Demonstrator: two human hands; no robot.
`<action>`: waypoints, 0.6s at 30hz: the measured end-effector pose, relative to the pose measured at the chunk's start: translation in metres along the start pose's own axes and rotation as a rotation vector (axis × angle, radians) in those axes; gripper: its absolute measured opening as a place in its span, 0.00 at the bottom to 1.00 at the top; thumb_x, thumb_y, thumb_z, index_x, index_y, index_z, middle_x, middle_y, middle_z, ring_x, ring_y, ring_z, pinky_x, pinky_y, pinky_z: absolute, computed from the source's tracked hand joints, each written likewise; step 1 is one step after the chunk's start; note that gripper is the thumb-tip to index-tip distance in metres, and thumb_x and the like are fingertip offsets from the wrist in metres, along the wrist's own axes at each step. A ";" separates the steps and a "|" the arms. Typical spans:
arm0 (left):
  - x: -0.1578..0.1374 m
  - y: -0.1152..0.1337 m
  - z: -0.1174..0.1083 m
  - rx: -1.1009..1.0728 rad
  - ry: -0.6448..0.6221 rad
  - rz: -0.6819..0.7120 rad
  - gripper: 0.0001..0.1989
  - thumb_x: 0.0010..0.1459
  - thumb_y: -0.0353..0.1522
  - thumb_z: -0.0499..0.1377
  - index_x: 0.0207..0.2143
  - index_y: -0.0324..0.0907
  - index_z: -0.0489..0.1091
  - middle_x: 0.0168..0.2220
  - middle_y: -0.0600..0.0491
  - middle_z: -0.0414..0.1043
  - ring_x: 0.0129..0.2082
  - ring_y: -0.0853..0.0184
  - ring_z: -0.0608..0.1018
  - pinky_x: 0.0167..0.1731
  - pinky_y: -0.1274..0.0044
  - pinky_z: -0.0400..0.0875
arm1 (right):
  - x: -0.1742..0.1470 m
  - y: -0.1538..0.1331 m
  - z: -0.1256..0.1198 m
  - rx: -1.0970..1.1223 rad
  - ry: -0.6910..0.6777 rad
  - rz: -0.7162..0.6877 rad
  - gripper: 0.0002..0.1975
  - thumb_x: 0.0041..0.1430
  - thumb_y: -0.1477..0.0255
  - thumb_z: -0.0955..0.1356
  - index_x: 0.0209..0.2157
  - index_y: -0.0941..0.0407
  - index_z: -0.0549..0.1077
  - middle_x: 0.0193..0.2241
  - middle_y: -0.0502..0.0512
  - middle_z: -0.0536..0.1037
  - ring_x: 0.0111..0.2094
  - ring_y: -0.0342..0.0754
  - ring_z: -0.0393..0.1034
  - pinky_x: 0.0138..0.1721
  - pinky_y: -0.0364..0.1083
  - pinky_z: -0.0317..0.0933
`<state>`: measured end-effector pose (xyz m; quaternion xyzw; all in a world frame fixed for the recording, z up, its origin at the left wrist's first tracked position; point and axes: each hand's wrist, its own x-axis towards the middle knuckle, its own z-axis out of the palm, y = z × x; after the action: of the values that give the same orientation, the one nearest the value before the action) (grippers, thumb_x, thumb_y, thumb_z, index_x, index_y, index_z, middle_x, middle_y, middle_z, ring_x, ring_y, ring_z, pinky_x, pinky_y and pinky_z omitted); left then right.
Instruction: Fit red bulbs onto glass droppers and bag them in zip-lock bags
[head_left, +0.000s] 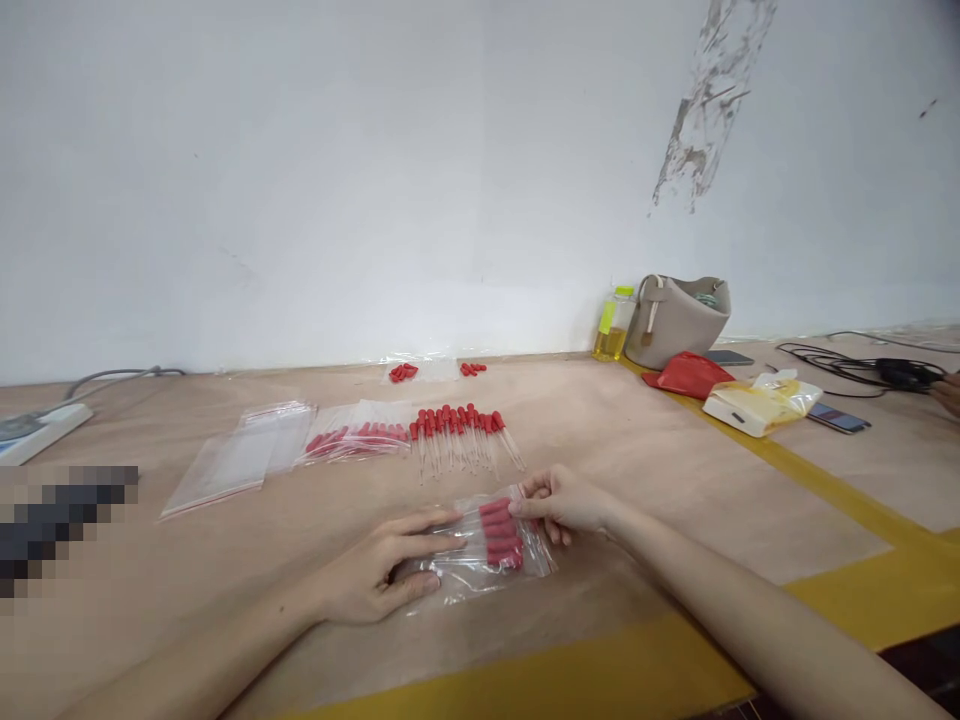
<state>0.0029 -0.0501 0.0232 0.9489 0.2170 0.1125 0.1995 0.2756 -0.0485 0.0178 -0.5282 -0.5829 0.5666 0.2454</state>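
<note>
A transparent zip bag (pixel 463 580) lies flat on the paper-covered table, with several red-bulbed droppers (pixel 501 535) side by side inside it. My left hand (pixel 379 565) rests on the bag's left part, its fingers spread out. At the bag's right edge, by the red zip strip, my right hand (pixel 559 505) pinches the plastic between thumb and fingers. Just beyond the hands is a row of loose glass droppers (pixel 454 425) with red bulbs. Left of that row are filled bags (pixel 358 440) of red-bulbed droppers and flat, unfilled zip bags (pixel 232 465).
Red rubber bulbs (pixel 403 372) lie near the wall. To the right stand a bottle of yellow liquid (pixel 613 325) and a grey handbag (pixel 679 325), with a tissue pack (pixel 757 402), phone (pixel 840 418) and black cable (pixel 847 365). A power strip (pixel 52 430) sits left.
</note>
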 end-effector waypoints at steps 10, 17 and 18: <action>0.000 -0.006 -0.007 0.066 0.217 -0.013 0.19 0.59 0.33 0.49 0.53 0.48 0.59 0.55 0.52 0.58 0.54 0.64 0.62 0.52 0.69 0.58 | -0.011 -0.007 -0.016 0.513 -0.168 -0.205 0.11 0.47 0.70 0.69 0.34 0.60 0.72 0.26 0.53 0.75 0.26 0.42 0.70 0.28 0.43 0.66; -0.036 -0.086 -0.061 0.616 0.702 -0.505 0.18 0.57 0.39 0.49 0.43 0.40 0.69 0.49 0.48 0.64 0.51 0.60 0.63 0.52 0.68 0.55 | 0.003 0.001 -0.077 0.854 0.383 -0.397 0.05 0.53 0.77 0.63 0.32 0.60 0.71 0.29 0.54 0.76 0.29 0.43 0.72 0.33 0.41 0.68; -0.046 -0.100 -0.068 0.679 0.692 -0.626 0.19 0.57 0.39 0.48 0.43 0.37 0.68 0.49 0.46 0.63 0.51 0.58 0.62 0.52 0.66 0.53 | 0.009 0.005 -0.083 0.873 0.458 -0.389 0.05 0.53 0.79 0.63 0.31 0.60 0.70 0.28 0.54 0.76 0.28 0.42 0.72 0.31 0.39 0.68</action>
<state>-0.0948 0.0337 0.0355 0.7583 0.5640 0.2761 -0.1752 0.3478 -0.0087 0.0299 -0.3692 -0.3117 0.5707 0.6639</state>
